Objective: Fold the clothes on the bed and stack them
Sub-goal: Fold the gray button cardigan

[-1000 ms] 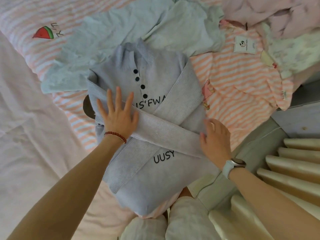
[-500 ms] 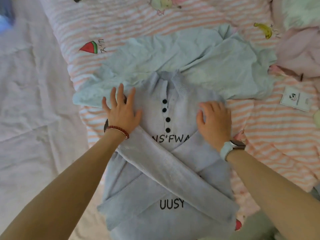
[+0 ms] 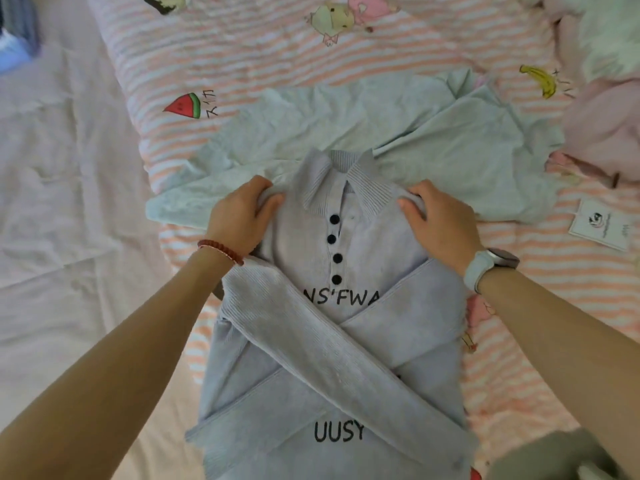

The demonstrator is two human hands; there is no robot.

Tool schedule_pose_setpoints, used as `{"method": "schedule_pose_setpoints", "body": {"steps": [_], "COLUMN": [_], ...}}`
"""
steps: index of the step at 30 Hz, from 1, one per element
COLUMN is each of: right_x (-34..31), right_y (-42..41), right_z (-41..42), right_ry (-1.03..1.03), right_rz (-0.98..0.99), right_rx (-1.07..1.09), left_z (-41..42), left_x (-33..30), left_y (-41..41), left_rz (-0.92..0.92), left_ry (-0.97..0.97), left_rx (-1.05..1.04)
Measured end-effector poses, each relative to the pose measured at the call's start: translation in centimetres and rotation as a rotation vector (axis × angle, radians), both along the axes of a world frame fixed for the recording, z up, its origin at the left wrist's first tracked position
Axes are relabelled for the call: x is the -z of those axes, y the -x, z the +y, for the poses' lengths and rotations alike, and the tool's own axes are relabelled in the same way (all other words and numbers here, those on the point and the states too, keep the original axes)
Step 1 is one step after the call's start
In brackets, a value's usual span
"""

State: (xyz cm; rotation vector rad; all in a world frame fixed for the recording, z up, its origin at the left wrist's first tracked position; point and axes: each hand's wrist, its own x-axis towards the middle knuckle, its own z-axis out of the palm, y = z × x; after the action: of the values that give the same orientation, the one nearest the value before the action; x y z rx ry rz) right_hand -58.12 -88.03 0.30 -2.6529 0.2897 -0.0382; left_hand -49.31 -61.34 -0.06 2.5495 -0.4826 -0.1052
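Observation:
A pale lilac knit collared sweater [image 3: 349,271] with dark buttons and black lettering lies face up on the bed, both sleeves folded across its front in an X. My left hand [image 3: 242,216] grips the sweater's left shoulder beside the collar, fingers curled into the fabric. At the right shoulder my right hand [image 3: 438,220] grips the fabric the same way. A light mint-green garment [image 3: 433,140] lies spread and wrinkled under and beyond the collar.
The pink-and-white striped bed cover [image 3: 277,53] with cartoon fruit prints extends ahead. A pale sheet [image 3: 69,202] covers the left side. Pink and white clothes [image 3: 602,98] are heaped at the far right, with a white tag [image 3: 602,225] nearby. Folded blue items [image 3: 17,36] sit far left.
Both hands slid up from flat on the sweater's chest to its shoulders and curled into the fabric. The view tilted further up the bed.

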Motion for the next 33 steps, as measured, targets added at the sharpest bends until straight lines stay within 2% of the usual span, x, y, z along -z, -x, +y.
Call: {"method": "schedule_pose_setpoints", "body": {"steps": [2, 4, 10, 14, 17, 19, 21, 23, 25, 27, 29, 31, 33], "right_x": [-0.8, -1.1, 1.4, 2.1, 2.2, 2.0, 1.9, 2.0, 2.4, 2.6, 2.2, 1.5, 0.4], "right_y": [3.0, 6.3, 18.8, 24.5, 26.0, 26.0, 25.7, 25.6, 25.2, 24.6, 23.5, 22.2, 21.1], "right_z": [0.8, 1.2, 0.4, 0.6, 1.7, 2.7, 3.8, 4.8, 5.3, 5.2, 5.0, 4.5, 4.1], "right_ry": [0.014, 0.020, 0.295, 0.404, 0.420, 0.418, 0.412, 0.416, 0.432, 0.398, 0.293, 0.155, 0.082], "right_rz": [-0.144, -0.179, -0.061, 0.098, 0.200, 0.165, 0.121, 0.122, 0.160, 0.168, 0.102, 0.098, 0.109], "right_rx": [-0.044, -0.121, -0.509, -0.639, -0.601, -0.565, -0.611, -0.685, -0.639, -0.585, -0.580, -0.504, -0.447], "left_z": [1.4, 3.4, 9.4, 11.8, 12.0, 11.1, 10.1, 9.7, 9.6, 9.5, 9.5, 9.1, 8.9], "left_x": [-0.9, -1.3, -0.6, 0.8, 1.1, 0.5, 0.4, 0.7, 1.1, 1.7, 2.1, 1.2, -0.1], "left_y": [3.5, 7.3, 16.7, 20.8, 23.0, 23.4, 23.5, 23.4, 23.1, 22.6, 21.9, 21.0, 20.1], "left_rz": [-0.090, -0.095, -0.091, -0.095, 0.026, 0.085, 0.070, 0.021, 0.017, 0.013, -0.007, 0.235, 0.685], "left_ry": [0.030, 0.047, -0.041, -0.180, -0.374, -0.394, -0.375, -0.490, -0.541, -0.491, -0.293, -0.044, 0.143], "left_rx": [0.063, 0.146, 0.556, 0.779, 0.822, 0.806, 0.788, 0.847, 0.856, 0.831, 0.779, 0.648, 0.396]}}
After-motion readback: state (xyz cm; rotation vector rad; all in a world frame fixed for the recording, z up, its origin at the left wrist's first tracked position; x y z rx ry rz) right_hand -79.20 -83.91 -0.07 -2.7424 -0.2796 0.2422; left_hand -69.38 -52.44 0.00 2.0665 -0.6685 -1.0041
